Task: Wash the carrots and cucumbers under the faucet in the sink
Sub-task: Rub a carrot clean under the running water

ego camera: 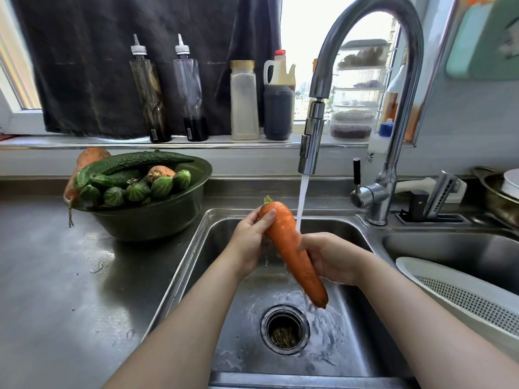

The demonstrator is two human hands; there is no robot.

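As water [302, 203] falls, carrot [290, 251] gripped between left hand [250, 244], right hand [332, 258]

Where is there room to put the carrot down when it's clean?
The bare steel counter in front of the green bowl, left of the sink, is free, though wet. The white colander on the right shows nothing inside. The bowl is piled full, and the windowsill is lined with bottles.

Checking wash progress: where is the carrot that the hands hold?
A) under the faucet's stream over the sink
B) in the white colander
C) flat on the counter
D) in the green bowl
A: the left hand and right hand hold the carrot over the sink, with water from the faucet landing on it.
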